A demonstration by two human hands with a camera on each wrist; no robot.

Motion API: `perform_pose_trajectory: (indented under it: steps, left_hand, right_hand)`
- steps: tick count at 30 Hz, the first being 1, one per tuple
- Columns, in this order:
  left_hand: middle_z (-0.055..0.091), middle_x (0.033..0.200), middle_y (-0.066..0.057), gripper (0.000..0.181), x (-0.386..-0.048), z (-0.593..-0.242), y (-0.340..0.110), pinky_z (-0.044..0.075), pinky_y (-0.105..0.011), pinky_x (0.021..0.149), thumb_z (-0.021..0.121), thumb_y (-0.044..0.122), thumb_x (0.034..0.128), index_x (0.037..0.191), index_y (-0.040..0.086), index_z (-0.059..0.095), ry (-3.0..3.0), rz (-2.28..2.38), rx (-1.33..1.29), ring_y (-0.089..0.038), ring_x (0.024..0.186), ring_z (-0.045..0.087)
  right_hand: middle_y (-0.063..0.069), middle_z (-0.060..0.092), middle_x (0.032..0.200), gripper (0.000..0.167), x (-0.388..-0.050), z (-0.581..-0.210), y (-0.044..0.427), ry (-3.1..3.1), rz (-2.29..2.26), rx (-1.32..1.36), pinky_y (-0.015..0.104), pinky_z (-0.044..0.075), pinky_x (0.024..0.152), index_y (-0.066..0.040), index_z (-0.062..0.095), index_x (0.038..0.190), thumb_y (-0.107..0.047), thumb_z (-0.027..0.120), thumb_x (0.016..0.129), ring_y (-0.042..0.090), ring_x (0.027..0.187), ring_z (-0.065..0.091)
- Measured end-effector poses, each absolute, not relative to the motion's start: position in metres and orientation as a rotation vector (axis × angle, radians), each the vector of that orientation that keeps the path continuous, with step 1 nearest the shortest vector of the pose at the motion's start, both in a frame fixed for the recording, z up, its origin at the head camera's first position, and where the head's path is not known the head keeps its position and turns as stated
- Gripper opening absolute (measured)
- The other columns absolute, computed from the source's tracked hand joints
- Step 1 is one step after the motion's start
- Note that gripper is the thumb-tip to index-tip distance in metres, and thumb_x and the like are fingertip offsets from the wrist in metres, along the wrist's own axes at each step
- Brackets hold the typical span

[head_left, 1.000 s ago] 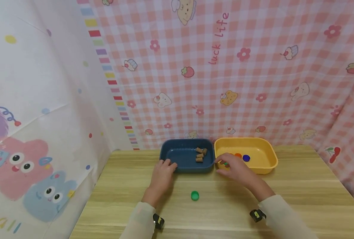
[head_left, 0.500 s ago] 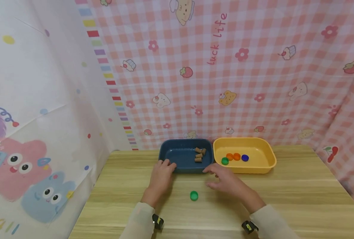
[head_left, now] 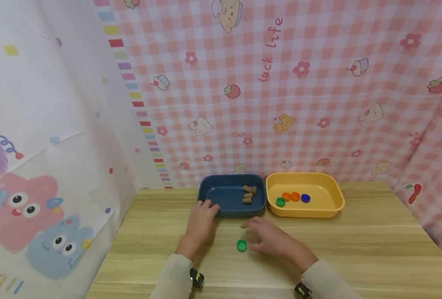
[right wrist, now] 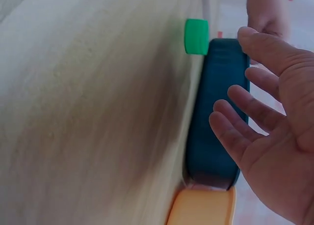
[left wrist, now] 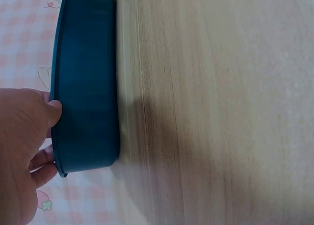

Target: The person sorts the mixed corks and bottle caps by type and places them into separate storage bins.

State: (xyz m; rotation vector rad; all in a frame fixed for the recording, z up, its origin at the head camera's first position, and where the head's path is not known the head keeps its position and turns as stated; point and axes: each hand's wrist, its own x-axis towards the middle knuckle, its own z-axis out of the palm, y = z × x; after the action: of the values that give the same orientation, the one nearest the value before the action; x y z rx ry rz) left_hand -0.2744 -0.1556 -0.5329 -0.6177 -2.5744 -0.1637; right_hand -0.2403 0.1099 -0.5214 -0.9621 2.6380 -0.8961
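My left hand [head_left: 201, 220] grips the front left rim of a dark blue tray [head_left: 221, 200]. In the left wrist view, its thumb lies on the near side of the tray wall [left wrist: 87, 87], with fingers behind the rim. A green bottle cap [head_left: 241, 245] lies on the table in front of that tray. My right hand [head_left: 274, 241] hovers just right of the cap, holding nothing. Its fingers are spread and slightly bent in the right wrist view, where the green cap [right wrist: 196, 37] stands apart from them.
Several corks [head_left: 247, 200] lie at the right of the blue tray. Beside it is a yellow tray [head_left: 327, 193] containing a green cap [head_left: 280, 202], two orange caps [head_left: 295, 196] and a blue cap [head_left: 305, 198]. A checked cloth [head_left: 258, 108] hangs behind the wooden table [head_left: 366, 249].
My right hand has moved from the yellow tray left and toward me, beside the green cap on the table. A green cap now shows in the yellow tray. My left hand has stayed put.
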Motion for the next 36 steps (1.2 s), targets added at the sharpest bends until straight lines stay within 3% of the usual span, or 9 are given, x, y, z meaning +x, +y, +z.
perform_pose_trajectory:
  steps: [12, 28, 36]
  left_hand:
    - [0.067, 0.091, -0.006, 0.021, -0.275, -0.536, -0.156, 0.050, -0.040, 0.071, 0.072, 0.003, 0.0913, 0.105, 0.017, 0.078, -2.564, -0.110, -0.615, -0.026, 0.074, 0.053]
    - [0.067, 0.090, -0.006, 0.023, -0.277, -0.538, -0.157, 0.048, -0.039, 0.067, 0.074, 0.001, 0.0886, 0.104, 0.017, 0.078, -2.546, -0.130, -0.619, -0.026, 0.073, 0.052]
    - [0.067, 0.090, -0.007, 0.023, -0.275, -0.537, -0.157, 0.047, -0.038, 0.066, 0.072, 0.000, 0.0890, 0.105, 0.016, 0.078, -2.541, -0.136, -0.624, -0.025, 0.072, 0.052]
  right_hand:
    - [0.003, 0.060, 0.134, 0.057, -0.237, -0.530, 0.088, 2.585, -0.730, -1.003, 0.040, 0.051, 0.102, -0.017, 0.063, 0.140, -0.026, 0.083, 0.087, 0.016, 0.115, 0.055]
    - [-0.001, 0.065, 0.116, 0.028, -0.241, -0.540, 0.081, 2.648, -0.656, -1.154, 0.034, 0.050, 0.093, -0.017, 0.074, 0.116, -0.019, 0.081, 0.088, 0.016, 0.105, 0.057]
    - [-0.002, 0.066, 0.111, 0.024, -0.239, -0.540, 0.080, 2.648, -0.662, -1.141, 0.033, 0.053, 0.091, -0.016, 0.074, 0.111, -0.015, 0.081, 0.089, 0.015, 0.101, 0.058]
